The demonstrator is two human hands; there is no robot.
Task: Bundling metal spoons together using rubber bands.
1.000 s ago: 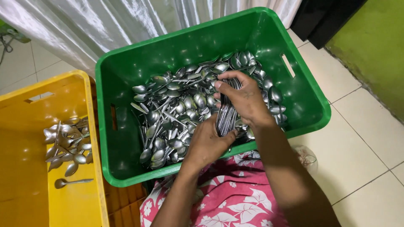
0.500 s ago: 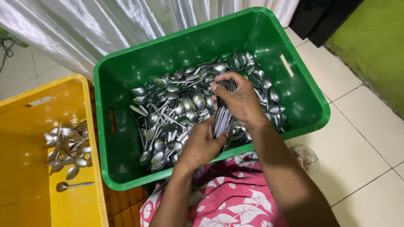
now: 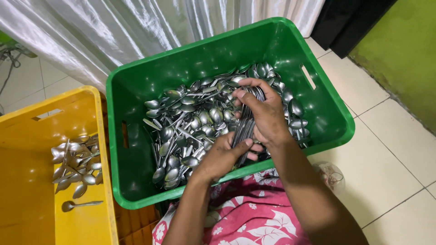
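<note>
- Right hand (image 3: pixel 265 115) clasps the top of a bundle of spoons (image 3: pixel 245 129), fingers curled over the bowl ends; it sits over the right half of the green crate (image 3: pixel 136 81).
- Left hand (image 3: pixel 222 156) grips the lower end of the same bundle from below, thumb across the handles, near the crate's near wall.
- Versus a second ago: both hands are on the same bundle in almost the same place in the crate; the right hand's fingers have spread a little further across the top of the stack. No spoon has left the crate.
- Judgement: the bundle looks like it is being squared up and added to, not moved yet, so the sorting is mid-way and the gathered stack is not yet out of the crate.
- Loose spoons (image 3: pixel 181 131) fill the crate floor from the left wall to the right wall, heaped and crossing.
- Yellow crate (image 3: pixel 27 195) stands touching the green crate's left side; a small heap of spoons (image 3: pixel 75 161) lies against its right wall, unchanged, with a single spoon (image 3: pixel 79 205) apart toward the near edge.
- Pink floral cloth (image 3: pixel 254 218) on the person's lap at the near edge; white curtain (image 3: pixel 136 27) behind both crates; tiled floor (image 3: pixel 386 149) to the right.
</note>
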